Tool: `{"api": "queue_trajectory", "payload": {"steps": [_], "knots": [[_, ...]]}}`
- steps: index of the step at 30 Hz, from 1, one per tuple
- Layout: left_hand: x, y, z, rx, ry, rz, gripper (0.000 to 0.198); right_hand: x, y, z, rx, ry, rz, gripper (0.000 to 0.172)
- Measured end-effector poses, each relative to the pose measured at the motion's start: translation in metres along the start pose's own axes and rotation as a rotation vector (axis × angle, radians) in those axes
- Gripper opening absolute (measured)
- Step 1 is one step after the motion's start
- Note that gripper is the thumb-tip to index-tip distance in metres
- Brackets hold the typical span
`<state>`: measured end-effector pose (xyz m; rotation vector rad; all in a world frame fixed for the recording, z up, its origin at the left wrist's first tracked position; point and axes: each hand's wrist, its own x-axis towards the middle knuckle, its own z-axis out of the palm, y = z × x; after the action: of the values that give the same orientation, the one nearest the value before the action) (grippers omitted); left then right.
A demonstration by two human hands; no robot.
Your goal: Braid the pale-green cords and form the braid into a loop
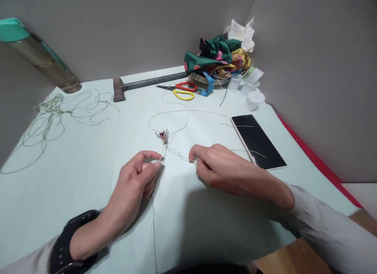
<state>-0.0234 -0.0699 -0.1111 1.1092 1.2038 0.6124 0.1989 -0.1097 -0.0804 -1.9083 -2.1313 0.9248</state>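
Note:
My left hand (138, 179) pinches a thin pale cord (171, 150) between thumb and forefinger. The cord runs up to a small dark red knotted piece (163, 136) just above my fingers. My right hand (216, 164) pinches the same cord a little to the right, and a short stretch of it spans between the two hands. The cord loops on across the pale green table sheet (88, 164) behind the hands. A loose end trails down from my left hand toward the table's near edge.
A black phone (257, 140) lies right of my right hand. Scissors with red and yellow handles (184, 91), a hatchet (138, 85), a cloth-filled basket (219, 61) and white cups (253, 99) sit at the back. Tangled green cord (50, 116) and a bottle (41, 57) are at the left.

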Motion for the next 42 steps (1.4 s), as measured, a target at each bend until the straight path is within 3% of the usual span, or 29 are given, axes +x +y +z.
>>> {"api": "queue_trajectory", "payload": {"steps": [5, 13, 18, 22, 27, 29, 33, 35, 38, 42], "knots": [[0.0, -0.003, -0.002, 0.017, 0.001, -0.005, 0.026, -0.009, 0.003, 0.007, -0.014, 0.013, -0.009, 0.028], [0.001, -0.005, -0.001, 0.029, 0.003, 0.029, 0.027, -0.017, 0.001, 0.01, 0.165, -0.095, -0.156, 0.026], [0.003, -0.005, 0.001, 0.027, 0.001, 0.06, 0.03, -0.003, 0.004, 0.008, 0.637, -0.209, -0.013, 0.007], [0.003, -0.004, 0.003, 0.037, 0.02, 0.102, 0.032, 0.005, 0.004, 0.014, 0.877, -0.25, -0.056, 0.029], [0.004, -0.003, 0.005, 0.028, 0.019, 0.111, 0.03, 0.007, 0.003, 0.022, 0.999, -0.248, -0.023, 0.04], [0.004, -0.003, 0.005, 0.024, 0.006, 0.104, 0.029, 0.009, 0.002, 0.022, 0.913, -0.198, -0.016, 0.044], [0.004, -0.004, 0.004, -0.007, -0.007, 0.108, 0.027, 0.029, -0.006, 0.022, 0.365, 0.155, -0.101, 0.033], [0.005, -0.005, 0.003, -0.011, -0.014, 0.111, 0.026, 0.042, -0.01, 0.025, 0.196, 0.248, -0.126, 0.024], [0.006, -0.005, 0.002, -0.001, -0.012, 0.111, 0.025, 0.055, -0.013, 0.029, 0.187, 0.252, -0.136, 0.011], [0.008, -0.005, 0.002, 0.014, -0.003, 0.117, 0.026, 0.051, -0.011, 0.03, 0.315, 0.237, -0.136, 0.015]]}}
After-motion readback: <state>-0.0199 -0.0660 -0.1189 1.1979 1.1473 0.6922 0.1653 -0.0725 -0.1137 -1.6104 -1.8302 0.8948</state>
